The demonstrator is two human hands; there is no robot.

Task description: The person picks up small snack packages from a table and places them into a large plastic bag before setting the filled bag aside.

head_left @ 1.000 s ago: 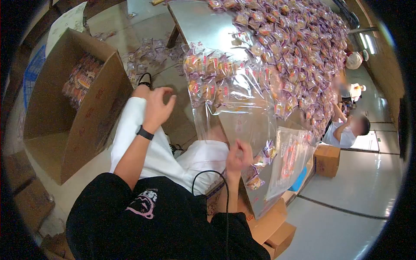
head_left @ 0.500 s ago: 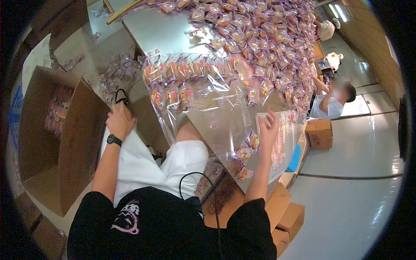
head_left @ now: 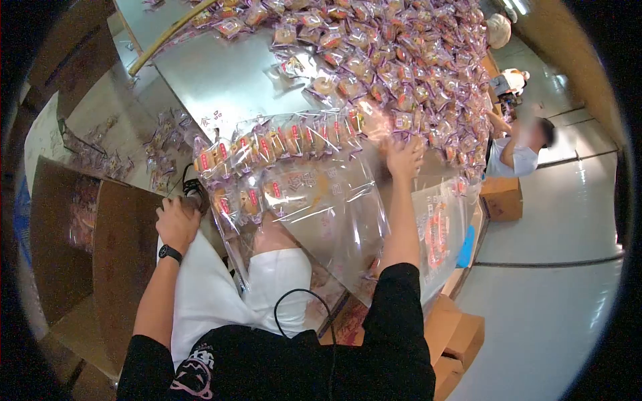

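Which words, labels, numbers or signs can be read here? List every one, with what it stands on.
"食品": red characters, apparently at the far end of the clear bag.
Larger orange print on the same bag: too blurred to read.
Orange-red print on the flat clear bags: too blurred.
Red labels on the bagged packs: too small.
White lettering on the black shirt: not legible.
Marks on the right-hand carton: too blurred.

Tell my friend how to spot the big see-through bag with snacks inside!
Find the shiny table bearing a huge heap of wrapped snacks. Overhanging its edge, between the person's left hand and right hand, is a large clear plastic bag. Unlike the flat bags to its right, it holds snacks lined up in rows.
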